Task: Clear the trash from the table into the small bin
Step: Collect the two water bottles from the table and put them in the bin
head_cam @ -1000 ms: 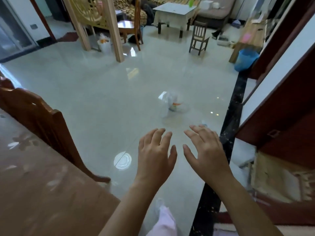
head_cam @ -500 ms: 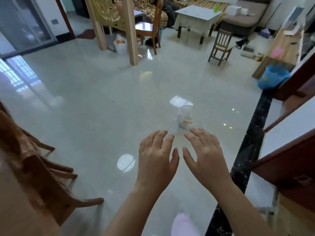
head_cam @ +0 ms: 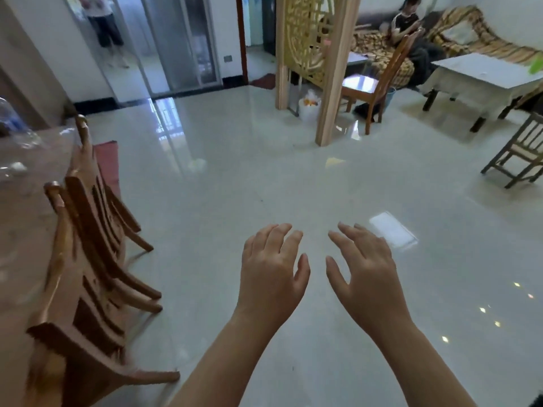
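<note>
My left hand and my right hand hover side by side over the shiny tiled floor, palms down, fingers spread, holding nothing. At the left edge lies the brown wooden table. On its far end rest a crumpled clear plastic bottle and a small white scrap. A white bin lined with a bag, with orange rubbish in it, stands on the floor by the lattice screen, far from both hands.
Wooden chairs are pushed in along the table's right side. A wooden lattice screen, another chair, a low white table and a small dark chair stand farther back. A person sits on the sofa; another stands behind glass doors.
The view has swung left: the clear bag on the floor and the blue basin have left the frame, while the table, its chairs and the glass doors have come in. Both hands stay open and empty.
</note>
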Demonstrator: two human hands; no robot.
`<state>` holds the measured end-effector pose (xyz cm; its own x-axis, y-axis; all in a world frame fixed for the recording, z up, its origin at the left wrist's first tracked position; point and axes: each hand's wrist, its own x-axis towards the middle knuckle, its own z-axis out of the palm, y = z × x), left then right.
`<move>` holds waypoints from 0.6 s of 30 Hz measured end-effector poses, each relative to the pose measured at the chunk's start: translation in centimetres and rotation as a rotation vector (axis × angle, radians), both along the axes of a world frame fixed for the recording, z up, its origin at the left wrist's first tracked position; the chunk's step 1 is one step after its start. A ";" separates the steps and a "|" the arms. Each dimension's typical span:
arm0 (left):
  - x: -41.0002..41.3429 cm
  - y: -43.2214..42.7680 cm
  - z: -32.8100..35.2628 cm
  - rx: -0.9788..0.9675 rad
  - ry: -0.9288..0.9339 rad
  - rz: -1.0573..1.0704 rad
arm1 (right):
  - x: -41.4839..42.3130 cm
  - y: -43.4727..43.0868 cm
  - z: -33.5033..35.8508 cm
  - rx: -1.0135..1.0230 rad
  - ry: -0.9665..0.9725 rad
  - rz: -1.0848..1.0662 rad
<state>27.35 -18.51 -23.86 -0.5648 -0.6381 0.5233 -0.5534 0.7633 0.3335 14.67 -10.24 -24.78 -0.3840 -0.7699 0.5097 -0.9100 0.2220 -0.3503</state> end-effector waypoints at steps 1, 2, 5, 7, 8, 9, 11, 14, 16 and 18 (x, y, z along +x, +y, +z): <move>-0.4 -0.9 -0.2 0.011 -0.013 0.037 | -0.8 -1.5 -0.1 0.005 0.003 0.034; -0.6 -1.8 -0.4 0.025 -0.029 0.069 | -1.5 -3.0 -0.2 0.011 0.000 0.068; -0.9 -4.8 -1.4 0.063 -0.067 0.149 | -2.9 -7.6 -0.9 0.026 -0.026 0.158; -1.1 -7.5 -1.8 0.079 -0.080 0.201 | -3.5 -10.9 -1.3 0.038 -0.031 0.214; -1.2 -8.9 -1.9 0.083 -0.080 0.224 | -3.6 -12.8 -1.4 0.041 -0.031 0.239; -1.3 -10.5 -2.1 0.084 -0.077 0.245 | -3.7 -14.7 -1.6 0.040 -0.029 0.263; -1.5 -14.0 -2.3 0.084 -0.062 0.283 | -3.7 -18.8 -1.8 0.032 -0.029 0.310; -1.8 -19.8 -2.7 0.099 -0.040 0.340 | -3.7 -25.4 -2.0 0.024 -0.009 0.371; -1.6 -23.9 -2.8 0.120 -0.029 0.364 | -3.5 -30.0 -2.0 0.044 0.010 0.402; -1.1 -28.1 -2.3 0.127 -0.011 0.393 | -3.1 -34.7 -1.5 0.054 0.007 0.431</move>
